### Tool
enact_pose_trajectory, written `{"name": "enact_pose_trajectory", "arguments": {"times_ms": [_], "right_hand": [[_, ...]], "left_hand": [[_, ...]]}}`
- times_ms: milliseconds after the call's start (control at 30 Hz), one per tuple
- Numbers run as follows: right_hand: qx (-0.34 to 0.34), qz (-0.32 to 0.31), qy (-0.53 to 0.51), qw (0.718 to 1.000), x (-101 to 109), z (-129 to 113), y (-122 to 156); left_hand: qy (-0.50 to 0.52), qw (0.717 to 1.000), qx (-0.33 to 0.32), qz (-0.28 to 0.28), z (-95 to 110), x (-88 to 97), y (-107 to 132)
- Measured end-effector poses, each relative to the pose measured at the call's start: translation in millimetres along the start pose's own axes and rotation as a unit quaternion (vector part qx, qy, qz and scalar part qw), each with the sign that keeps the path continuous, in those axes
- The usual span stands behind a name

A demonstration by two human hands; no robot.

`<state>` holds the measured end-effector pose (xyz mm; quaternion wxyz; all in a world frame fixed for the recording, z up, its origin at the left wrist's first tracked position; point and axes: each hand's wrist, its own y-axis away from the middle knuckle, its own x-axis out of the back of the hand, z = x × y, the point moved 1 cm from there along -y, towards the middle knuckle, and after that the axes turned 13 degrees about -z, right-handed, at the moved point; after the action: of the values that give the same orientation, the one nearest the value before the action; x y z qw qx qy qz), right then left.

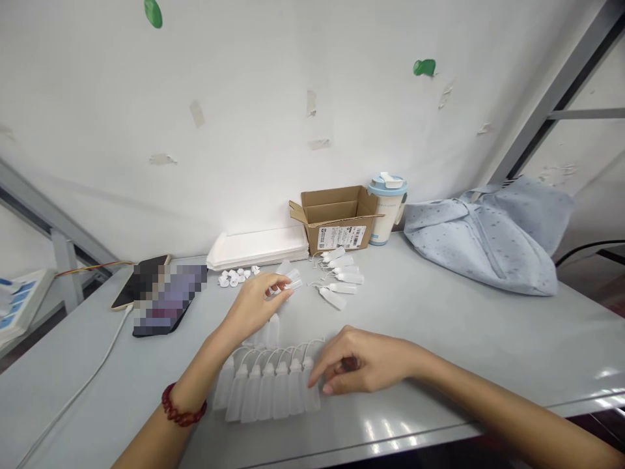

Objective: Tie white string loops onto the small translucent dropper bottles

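Note:
My left hand [258,296] reaches to a small pile of clear plastic bottles [293,277], its thumb and forefinger closed on one of them. In front of me lies a row of translucent squeeze bottles [266,394], side by side, with white caps and thin looped cords at their tops. At the right end of that row is my right hand [366,361], fingers loosely bent and apart, forefinger tip against the last bottle. Several more capped bottles [342,277] with cords lie loose by the box. Clear bottles [271,332] without visible caps lie behind the row, partly covered by my left arm.
Loose white caps [234,278] lie before a white flat package [263,247]. An open cardboard box [336,221] and a lidded cup [387,208] stand by the wall. At right is a blue cloth bag [478,238]; at left, two phones [168,306] and a cable [92,371].

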<state>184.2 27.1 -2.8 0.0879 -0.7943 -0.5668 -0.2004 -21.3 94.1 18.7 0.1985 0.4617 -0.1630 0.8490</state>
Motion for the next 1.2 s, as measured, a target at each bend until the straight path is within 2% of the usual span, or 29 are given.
{"name": "enact_pose_trajectory", "arguments": {"times_ms": [300,600,767,900,1000,1100,1200], "right_hand": [[0.009,-0.003,0.042,0.999,-4,-1,-3],[-0.021,-0.007,0.083,0.996,-8,-4,-6],[-0.037,0.018,0.144,0.989,-4,-4,-4],[-0.06,0.068,0.243,0.966,0,0,-2],[-0.086,0.113,0.317,0.938,3,4,-2],[-0.105,0.135,0.382,0.908,3,8,-3],[-0.107,0.136,0.426,0.888,2,11,-5]], "left_hand": [[0.033,0.999,-0.008,-0.013,3,-2.6,1],[0.047,0.999,-0.005,-0.018,4,-2.5,1],[0.104,0.993,0.014,-0.045,9,-1.2,2],[0.207,0.974,0.032,-0.092,13,0.6,4],[0.276,0.952,0.031,-0.125,17,0.7,6],[0.3,0.943,0.025,-0.144,24,-1.3,8],[0.285,0.948,0.011,-0.143,31,-4.9,9]]}}
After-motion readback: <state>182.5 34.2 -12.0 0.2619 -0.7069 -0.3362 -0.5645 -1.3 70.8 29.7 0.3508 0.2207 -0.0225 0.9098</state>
